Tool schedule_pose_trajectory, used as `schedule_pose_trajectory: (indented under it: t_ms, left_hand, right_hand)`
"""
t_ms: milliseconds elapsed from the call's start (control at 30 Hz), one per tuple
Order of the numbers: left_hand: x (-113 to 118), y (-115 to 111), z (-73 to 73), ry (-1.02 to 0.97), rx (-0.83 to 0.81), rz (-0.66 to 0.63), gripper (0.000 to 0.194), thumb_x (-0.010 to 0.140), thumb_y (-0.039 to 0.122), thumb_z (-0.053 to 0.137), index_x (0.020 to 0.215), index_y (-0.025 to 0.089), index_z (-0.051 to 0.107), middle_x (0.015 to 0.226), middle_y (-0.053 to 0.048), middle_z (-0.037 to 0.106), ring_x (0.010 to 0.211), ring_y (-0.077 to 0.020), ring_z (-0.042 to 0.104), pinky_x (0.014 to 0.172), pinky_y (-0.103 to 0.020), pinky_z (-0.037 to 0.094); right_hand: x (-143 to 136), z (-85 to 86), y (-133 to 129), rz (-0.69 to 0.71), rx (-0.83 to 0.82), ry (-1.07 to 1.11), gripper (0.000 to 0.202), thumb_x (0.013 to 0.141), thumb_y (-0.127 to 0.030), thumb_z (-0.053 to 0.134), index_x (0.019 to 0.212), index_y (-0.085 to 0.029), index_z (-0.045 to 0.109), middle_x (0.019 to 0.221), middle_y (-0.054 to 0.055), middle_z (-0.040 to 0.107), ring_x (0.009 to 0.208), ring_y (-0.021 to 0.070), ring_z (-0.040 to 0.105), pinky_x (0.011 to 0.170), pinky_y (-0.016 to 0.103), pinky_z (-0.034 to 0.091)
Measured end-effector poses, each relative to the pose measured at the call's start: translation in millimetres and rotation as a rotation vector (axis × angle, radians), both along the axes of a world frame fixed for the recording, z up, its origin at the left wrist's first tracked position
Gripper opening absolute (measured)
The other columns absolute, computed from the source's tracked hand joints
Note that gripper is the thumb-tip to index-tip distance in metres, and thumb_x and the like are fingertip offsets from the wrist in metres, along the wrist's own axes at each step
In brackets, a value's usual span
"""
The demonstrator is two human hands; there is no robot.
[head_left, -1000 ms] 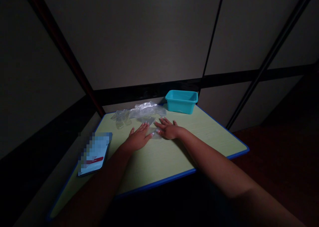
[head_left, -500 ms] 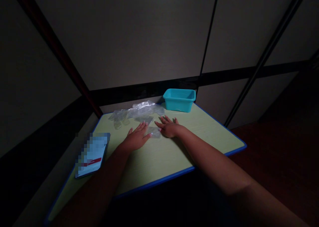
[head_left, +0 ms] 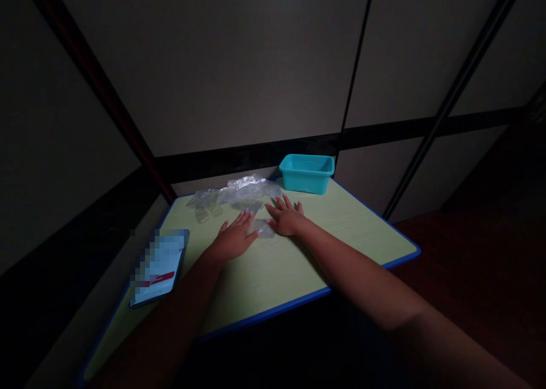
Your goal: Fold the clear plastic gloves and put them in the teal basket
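A small clear plastic bag or sheet [head_left: 267, 230] lies flat on the table between my hands. My left hand [head_left: 234, 238] rests palm down at its left side, fingers spread, the thumb over its edge. On its right side, my right hand [head_left: 286, 217] is also palm down with fingers apart, the thumb touching it. Just beyond the fingertips lies another flat clear plastic piece [head_left: 247, 207]. Behind that is a crumpled heap of clear plastic [head_left: 245, 189], with loose clear pieces [head_left: 202, 210] trailing off to the left.
A turquoise plastic basket [head_left: 305, 182] stands at the table's back right. At the left edge lies a tablet-like device [head_left: 160, 269], partly blurred, with a lit screen. The pale table [head_left: 264, 286] has a blue rim, and panelled walls [head_left: 256, 65] rise behind it.
My right hand has shifted slightly, its fingers reaching a little farther forward. My left hand stays almost in place. The plastic pieces and basket lie as before.
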State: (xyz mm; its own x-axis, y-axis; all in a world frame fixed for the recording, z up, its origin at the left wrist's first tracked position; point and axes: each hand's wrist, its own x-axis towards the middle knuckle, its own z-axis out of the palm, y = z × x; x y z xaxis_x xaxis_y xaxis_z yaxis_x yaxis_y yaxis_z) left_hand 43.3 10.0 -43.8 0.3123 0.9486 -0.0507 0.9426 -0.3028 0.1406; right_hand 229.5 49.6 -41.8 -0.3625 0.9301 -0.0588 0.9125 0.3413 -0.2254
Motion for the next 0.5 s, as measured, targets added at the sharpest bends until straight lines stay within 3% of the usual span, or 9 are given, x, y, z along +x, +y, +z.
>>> schedule_pose_trajectory:
  t_ms: [300, 500]
  left_hand:
    - [3.5, -4.9, 2.2, -0.026, 0.105, 0.018, 0.058, 0.089, 0.045, 0.034, 0.141, 0.021, 0.025, 0.149, -0.011, 0.015, 0.138, -0.0238, 0.013, 0.105, -0.057, 0.011]
    - [8.9, -11.0, 4.9, -0.134, 0.154, -0.376, 0.044, 0.090, 0.043, 0.038, 0.130, 0.027, 0.046, 0.144, -0.004, 0.033, 0.135, -0.0216, 0.023, 0.108, -0.047, 0.017]
  right_hand:
    - [1.4, -1.8, 3.8, -0.079, -0.034, -0.021, 0.057, 0.091, -0.044, 0.025, 0.144, -0.028, 0.014, 0.152, 0.007, -0.004, 0.136, 0.0269, -0.015, 0.099, 0.065, 0.001]
    - [0.5, -1.7, 3.8, -0.093, -0.050, -0.037, 0.057, 0.091, -0.044, 0.024, 0.144, -0.028, 0.011, 0.152, 0.007, -0.004, 0.136, 0.0269, -0.015, 0.099, 0.065, 0.000]
